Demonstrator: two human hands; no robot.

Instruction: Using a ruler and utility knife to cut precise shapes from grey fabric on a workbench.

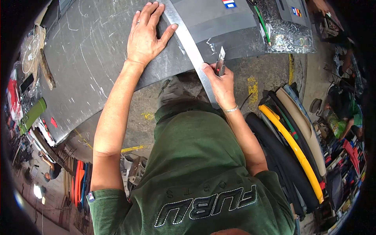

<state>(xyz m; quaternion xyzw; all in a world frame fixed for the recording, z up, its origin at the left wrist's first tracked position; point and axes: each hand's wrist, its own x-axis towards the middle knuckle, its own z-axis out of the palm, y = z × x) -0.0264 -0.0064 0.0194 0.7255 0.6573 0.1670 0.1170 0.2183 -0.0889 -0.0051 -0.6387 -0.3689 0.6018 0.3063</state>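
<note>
A long metal ruler (184, 37) lies slantwise over the dark worktable, and its near end sticks out past the front edge. Along its right side is a grey sheet of material (213, 19) with a small coloured label. My left hand (147, 41) rests on the tabletop with fingers stretched out, the fingertips and thumb at the ruler's left edge. In my right hand (222, 86) is a utility knife (221, 62), its bare blade pointing away from me. The right thumb touches the ruler near the table's front edge; the fingers underneath are partly hidden.
A green pencil (263, 25) lies near the table's right side, beside clear plastic (288, 41). Rolled materials, including a yellow roll (291, 149), stand at my right. On the left are a phone (27, 83), a wooden stick (47, 70) and a green roll (33, 115). Other people are at both sides.
</note>
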